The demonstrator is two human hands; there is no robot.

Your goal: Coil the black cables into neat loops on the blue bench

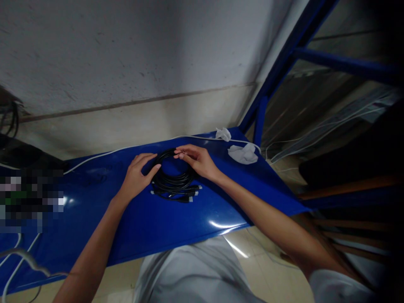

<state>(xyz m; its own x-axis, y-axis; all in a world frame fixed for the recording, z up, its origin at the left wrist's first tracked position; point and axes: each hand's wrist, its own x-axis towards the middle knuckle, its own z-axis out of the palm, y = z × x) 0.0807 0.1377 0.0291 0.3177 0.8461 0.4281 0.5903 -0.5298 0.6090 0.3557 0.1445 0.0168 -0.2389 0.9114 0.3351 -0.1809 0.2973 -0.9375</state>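
Note:
A coiled bundle of black cables [173,182] lies on the blue table [142,227], with several silver plug ends [190,199] on its near side. My left hand [139,172] is at the coil's left edge, thumb and fingers apart around that side; whether it touches the cables is hard to see. At the far right of the coil, my right hand [197,160] has its thumb and forefinger pinched together. Something thin and dark shows at those fingertips, too small to name.
Two crumpled white pieces, a smaller one [223,134] and a larger one [243,154], lie at the table's right end. A white cable [123,149] runs along the wall side. Blue frame posts [260,120] rise at the right. More white cables [22,263] hang at the lower left.

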